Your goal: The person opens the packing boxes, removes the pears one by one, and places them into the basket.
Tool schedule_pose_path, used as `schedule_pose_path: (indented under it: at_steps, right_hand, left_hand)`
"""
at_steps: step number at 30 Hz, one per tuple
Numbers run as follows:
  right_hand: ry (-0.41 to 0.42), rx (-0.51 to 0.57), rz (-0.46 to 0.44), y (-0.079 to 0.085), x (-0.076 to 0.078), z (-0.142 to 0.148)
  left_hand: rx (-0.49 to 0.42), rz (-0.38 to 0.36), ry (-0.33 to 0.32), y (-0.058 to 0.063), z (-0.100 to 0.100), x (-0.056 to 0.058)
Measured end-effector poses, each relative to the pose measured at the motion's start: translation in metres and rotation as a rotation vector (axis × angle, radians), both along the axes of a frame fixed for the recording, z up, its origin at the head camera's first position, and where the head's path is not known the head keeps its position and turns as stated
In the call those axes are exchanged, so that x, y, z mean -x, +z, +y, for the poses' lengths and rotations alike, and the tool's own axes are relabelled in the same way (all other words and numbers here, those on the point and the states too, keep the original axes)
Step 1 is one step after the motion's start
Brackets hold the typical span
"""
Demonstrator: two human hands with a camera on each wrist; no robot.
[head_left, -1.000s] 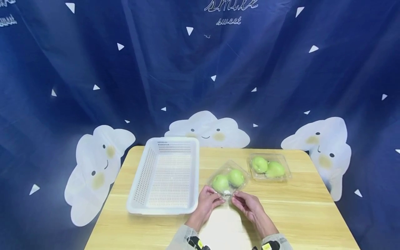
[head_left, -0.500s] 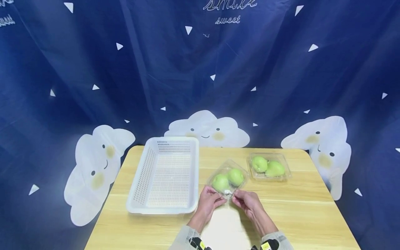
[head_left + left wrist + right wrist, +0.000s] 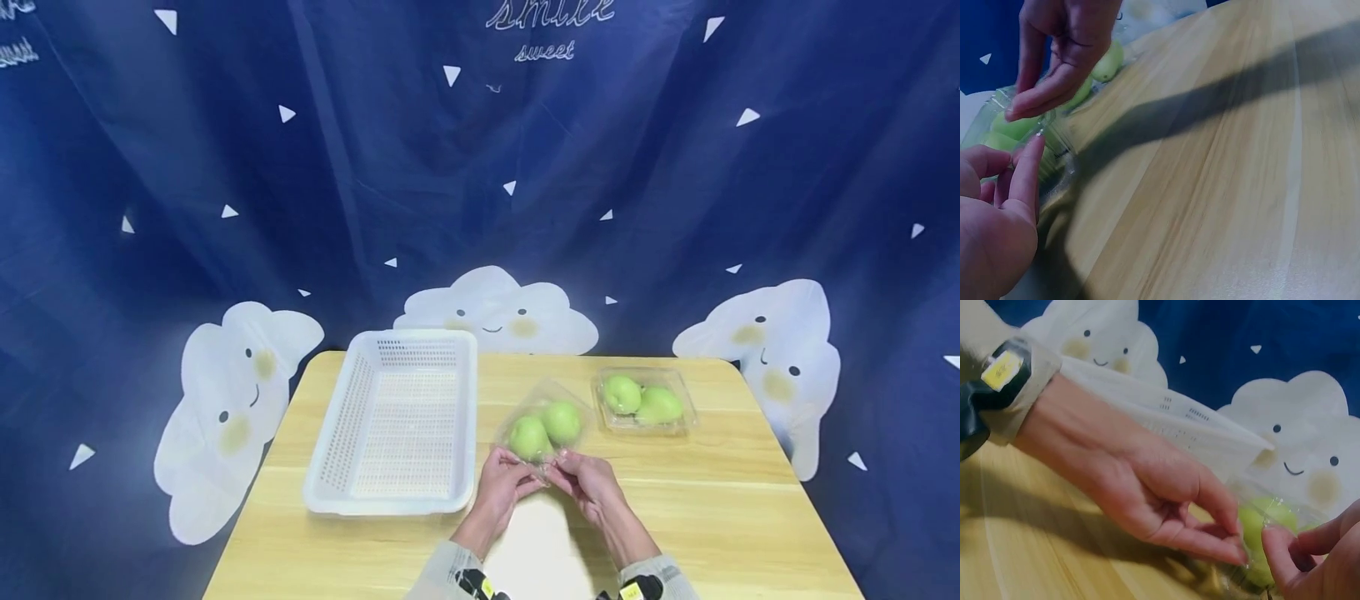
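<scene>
A clear plastic clamshell box point(image 3: 550, 389) with two round green fruits point(image 3: 529, 438) stands turned cornerwise on the table, its near corner toward me. My left hand point(image 3: 498, 492) pinches the box's edge left of that corner, thumb against fingers. At the corner's right side my right hand point(image 3: 596, 487) pinches the plastic edge, its fingertips close to the left ones. The right wrist view shows both hands at the edge, with green fruit point(image 3: 1257, 522) behind the clear plastic. Fingers hide part of the near corner.
To the left lies a white perforated plastic basket point(image 3: 467, 417). A second clear box point(image 3: 686, 423) with green fruits, one of them pear-shaped point(image 3: 660, 406), stands at the back right of the wooden table point(image 3: 735, 517). Behind hangs a blue curtain point(image 3: 420, 167) with clouds.
My right hand has moved slightly left along the box's near corner, closer to the left hand. The box and fruits have shifted a little left. The left hand stays nearly in place.
</scene>
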State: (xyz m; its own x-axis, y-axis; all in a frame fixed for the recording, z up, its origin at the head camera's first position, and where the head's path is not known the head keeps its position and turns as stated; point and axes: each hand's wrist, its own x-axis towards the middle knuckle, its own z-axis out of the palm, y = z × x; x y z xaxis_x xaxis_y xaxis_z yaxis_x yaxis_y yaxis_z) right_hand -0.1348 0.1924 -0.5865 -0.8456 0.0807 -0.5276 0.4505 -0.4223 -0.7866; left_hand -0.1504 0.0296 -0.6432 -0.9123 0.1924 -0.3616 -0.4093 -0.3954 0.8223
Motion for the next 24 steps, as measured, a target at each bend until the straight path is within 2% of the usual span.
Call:
schedule_pose_path:
  at_steps: [7, 16, 19, 24]
  right_hand:
    - [-0.025, 0.007, -0.007, -0.002, 0.000, -0.002]
    - [-0.020, 0.034, -0.002, -0.003, -0.002, -0.003]
    - [-0.001, 0.081, -0.003, -0.003, -0.003, 0.001]
    - [0.036, 0.202, -0.017, -0.005, -0.006, 0.013]
  left_hand:
    - [0.013, 0.004, 0.007, -0.001, 0.001, 0.001]
    - [-0.024, 0.002, 0.001, -0.004, 0.000, 0.002]
    - [-0.024, 0.000, 0.003, -0.004, -0.001, 0.002]
    - [0.026, -0.006, 0.039, -0.003, -0.003, 0.000]
